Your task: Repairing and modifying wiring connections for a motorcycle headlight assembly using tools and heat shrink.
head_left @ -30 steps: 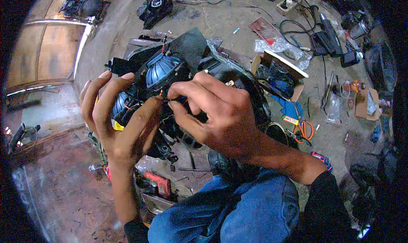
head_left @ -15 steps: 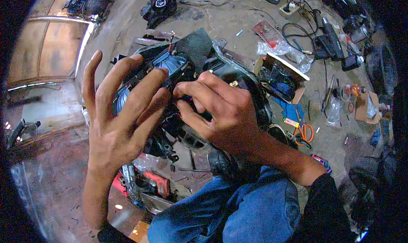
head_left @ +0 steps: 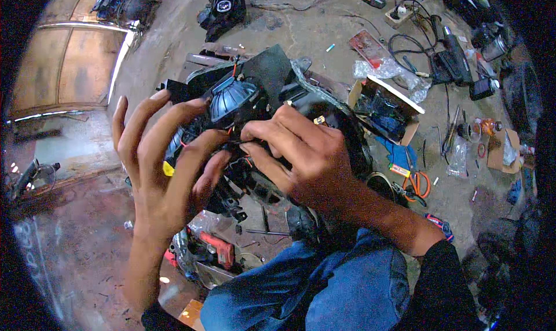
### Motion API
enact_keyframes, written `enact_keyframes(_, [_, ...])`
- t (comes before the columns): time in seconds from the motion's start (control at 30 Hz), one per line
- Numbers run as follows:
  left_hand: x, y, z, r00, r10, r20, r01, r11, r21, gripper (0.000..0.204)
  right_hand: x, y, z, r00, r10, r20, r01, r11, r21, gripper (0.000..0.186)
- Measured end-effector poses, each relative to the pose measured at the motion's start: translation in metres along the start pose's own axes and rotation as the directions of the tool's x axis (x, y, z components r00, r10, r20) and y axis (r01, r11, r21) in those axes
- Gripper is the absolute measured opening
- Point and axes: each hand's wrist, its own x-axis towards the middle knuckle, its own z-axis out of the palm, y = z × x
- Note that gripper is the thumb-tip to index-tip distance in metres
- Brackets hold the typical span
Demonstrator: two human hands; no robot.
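Observation:
Over a black vehicle headlight housing in front of my knees, both hands work close together. A rounded blue-silver reflector bowl with thin orange-red wires sits in it. My right hand is closed in a pinch beside the bowl's lower edge; what its fingertips hold is too small and dark to make out. To its left, my left hand has its fingers spread, slightly blurred. Its index finger and thumb are apart, near the right fingertips. A second bowl and a small yellow piece show partly behind the left fingers.
On the floor to the right lie orange-handled scissors, an open carton, a heat gun with its cord, and a power strip. A red power tool lies by my left knee. Another black housing lies at the back.
My left hand's fingers have shifted and its thumb has moved lower, uncovering more of the reflector bowl and the yellow piece. The right hand keeps its pinch in nearly the same place.

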Motion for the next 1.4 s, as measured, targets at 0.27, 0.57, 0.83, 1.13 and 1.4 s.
enact_keyframes(0.27, [-0.008,0.000,0.004,0.993,-0.113,-0.011,0.113,0.994,-0.007,0.024,-0.005,0.003,0.006,0.998,0.032,-0.045,-0.030,0.999,0.040,0.024])
enact_keyframes(0.57, [-0.003,0.004,0.007,0.991,-0.135,0.011,0.136,0.989,-0.058,0.021,-0.006,0.002,0.002,0.996,0.092,0.014,-0.092,0.995,0.029,0.024])
enact_keyframes(0.83, [-0.003,0.011,0.010,0.971,-0.239,0.020,0.238,0.955,-0.176,0.019,-0.006,-0.002,-0.004,0.990,0.112,0.089,-0.114,0.993,0.012,0.035])
enact_keyframes(1.13, [-0.004,0.014,0.017,0.958,-0.283,-0.043,0.266,0.936,-0.230,0.016,-0.008,-0.001,-0.003,0.990,0.105,0.092,-0.106,0.994,-0.004,0.043])
enact_keyframes(1.4, [0.002,0.015,0.003,0.979,-0.201,0.031,0.201,0.979,-0.017,0.012,-0.009,0.003,0.003,1.000,-0.011,0.002,0.011,0.999,-0.044,0.029])
